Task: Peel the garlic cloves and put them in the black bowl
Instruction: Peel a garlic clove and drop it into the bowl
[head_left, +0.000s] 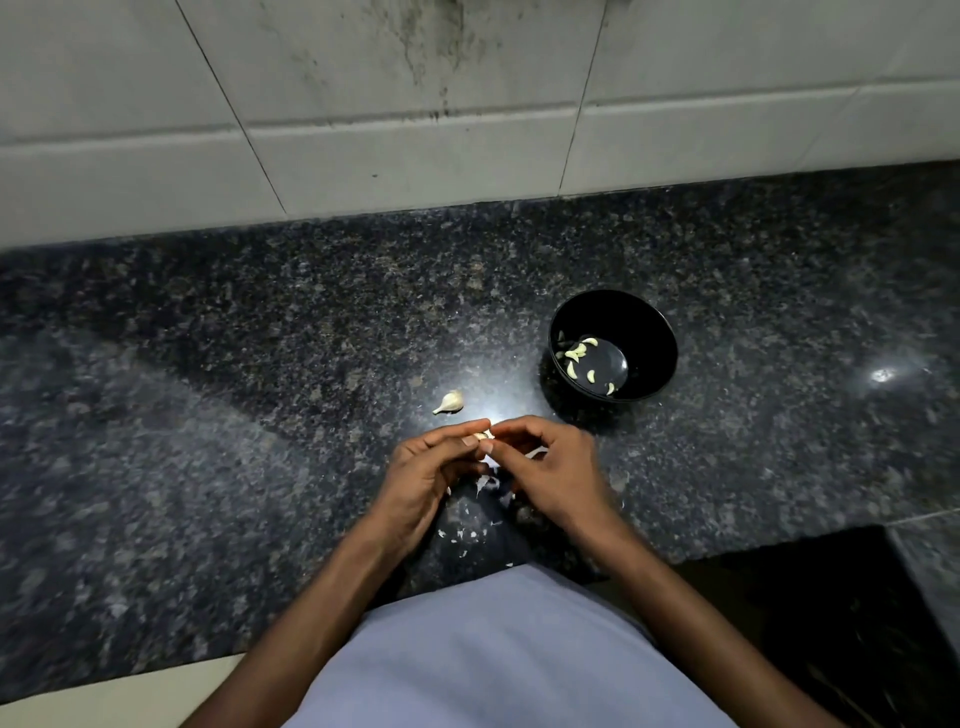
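Both hands, left hand (423, 470) and right hand (545, 467), pinched one garlic clove (483, 435) between their fingers above the tabletop (208, 415), apparently stripping skin, near the black bowl (655, 332) of peeled cloves

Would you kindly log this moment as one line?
hands: both pinch garlic clove | black bowl: peeled cloves inside | counter: one unpeeled clove

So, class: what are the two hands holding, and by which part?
A garlic clove, pinched between the fingertips of the left hand and the right hand; which part of it cannot be told.
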